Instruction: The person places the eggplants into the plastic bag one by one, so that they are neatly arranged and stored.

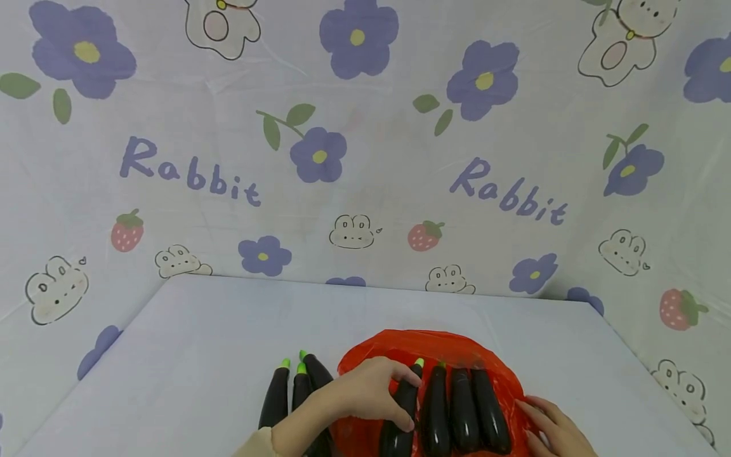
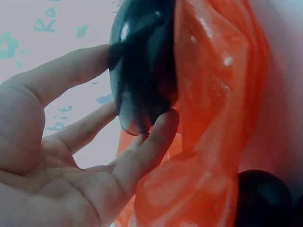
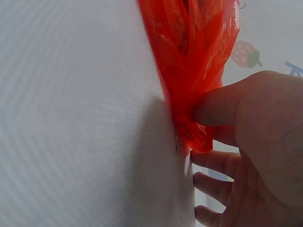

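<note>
My left hand (image 1: pixel 368 393) reaches over a red plastic bag (image 1: pixel 422 343) and grips a dark, glossy eggplant (image 1: pixel 407 397) with a green tip. In the left wrist view, the thumb and fingers hold the rounded end of this eggplant (image 2: pixel 142 61), beside the crumpled red plastic (image 2: pixel 213 80). Other eggplants (image 1: pixel 465 412) lie side by side on the bag to the right of it. At the bag's right edge is my right hand (image 1: pixel 556 428). In the right wrist view, its thumb and a finger pinch a gathered fold of the bag (image 3: pixel 194 135), low against the white tabletop.
Left of the bag, 3 more eggplants (image 1: pixel 276 397) with green tips lie on the white table (image 1: pixel 200 355), partly behind my left forearm. A white cloth (image 1: pixel 377 190) printed with flowers and rabbits hangs behind the table and along its sides.
</note>
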The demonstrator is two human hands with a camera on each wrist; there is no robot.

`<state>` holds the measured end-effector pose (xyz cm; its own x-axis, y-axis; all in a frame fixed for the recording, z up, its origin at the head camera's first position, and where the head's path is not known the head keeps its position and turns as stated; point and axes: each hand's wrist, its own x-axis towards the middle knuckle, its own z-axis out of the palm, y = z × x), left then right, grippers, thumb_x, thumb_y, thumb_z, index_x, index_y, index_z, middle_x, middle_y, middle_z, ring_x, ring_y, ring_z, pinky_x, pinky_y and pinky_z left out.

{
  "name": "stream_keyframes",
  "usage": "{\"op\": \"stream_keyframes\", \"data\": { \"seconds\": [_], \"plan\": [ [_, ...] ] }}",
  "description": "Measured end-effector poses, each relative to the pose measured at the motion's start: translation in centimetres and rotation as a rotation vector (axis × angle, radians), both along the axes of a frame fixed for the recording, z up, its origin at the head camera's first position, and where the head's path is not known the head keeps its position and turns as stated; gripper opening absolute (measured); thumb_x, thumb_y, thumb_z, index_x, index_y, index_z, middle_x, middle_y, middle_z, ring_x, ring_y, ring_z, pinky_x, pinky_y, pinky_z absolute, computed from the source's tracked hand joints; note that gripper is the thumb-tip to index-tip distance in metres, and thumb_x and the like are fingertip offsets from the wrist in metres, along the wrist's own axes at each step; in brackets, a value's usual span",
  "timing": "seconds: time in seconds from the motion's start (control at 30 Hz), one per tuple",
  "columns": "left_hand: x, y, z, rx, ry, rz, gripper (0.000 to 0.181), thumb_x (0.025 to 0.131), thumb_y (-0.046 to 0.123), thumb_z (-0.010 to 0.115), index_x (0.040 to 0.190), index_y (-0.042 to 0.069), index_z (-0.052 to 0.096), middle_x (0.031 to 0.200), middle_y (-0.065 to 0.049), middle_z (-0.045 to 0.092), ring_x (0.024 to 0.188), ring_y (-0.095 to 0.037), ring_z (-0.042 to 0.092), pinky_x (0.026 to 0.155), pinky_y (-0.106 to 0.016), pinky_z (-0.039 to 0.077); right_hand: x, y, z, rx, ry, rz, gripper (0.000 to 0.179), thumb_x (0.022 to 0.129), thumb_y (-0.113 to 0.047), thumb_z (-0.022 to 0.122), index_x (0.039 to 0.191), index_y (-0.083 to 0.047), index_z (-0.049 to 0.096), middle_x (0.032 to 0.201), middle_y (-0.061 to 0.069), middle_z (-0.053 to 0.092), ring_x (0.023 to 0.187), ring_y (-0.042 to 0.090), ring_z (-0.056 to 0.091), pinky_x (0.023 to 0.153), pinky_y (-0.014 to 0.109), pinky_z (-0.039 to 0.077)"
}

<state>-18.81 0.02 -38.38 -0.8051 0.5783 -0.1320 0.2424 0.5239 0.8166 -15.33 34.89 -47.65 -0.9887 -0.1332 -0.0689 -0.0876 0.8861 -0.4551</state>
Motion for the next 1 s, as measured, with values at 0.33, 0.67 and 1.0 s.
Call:
{"op": "stream_keyframes", "data": {
  "seconds": [0.33,0.67,1.0],
  "plan": [
    [-1.1,0.4,-1.7,0.031,0.042,-0.018,0.048,0.07,0.009,0.087,0.116,0.012,0.071,0.106,0.003,0.065,0.092,-0.014,0.057,0.071,-0.03,0.056,-0.1,0.1,0.0,-0.01,0.013,0.03,0.048,0.095,-0.024,0.064,0.136,0.0,0.055,0.138,0.022,0.046,0.119,0.042,0.049,0.088,0.06,0.048],
    [-1.8,0.6,-3.1,0.024,-0.025,0.008,0.046,0.074,0.016,0.087,0.117,0.019,0.071,0.106,0.004,0.063,0.099,-0.02,0.055,0.078,-0.037,0.054,-0.3,-0.4,0.2,0.014,-0.024,-0.002,0.049,0.096,-0.024,0.063,0.137,0.001,0.054,0.139,0.022,0.045,0.12,0.043,0.048,0.09,0.062,0.046],
    [-2.1,0.8,-3.4,0.013,-0.099,0.033,0.043,0.075,0.016,0.086,0.115,0.022,0.072,0.101,0.001,0.063,0.091,-0.019,0.055,0.075,-0.04,0.053,-0.1,-0.2,-0.2,0.03,-0.028,-0.041,0.052,0.097,-0.03,0.062,0.139,-0.001,0.053,0.141,0.02,0.045,0.12,0.042,0.047,0.091,0.062,0.045]
  ]
}}
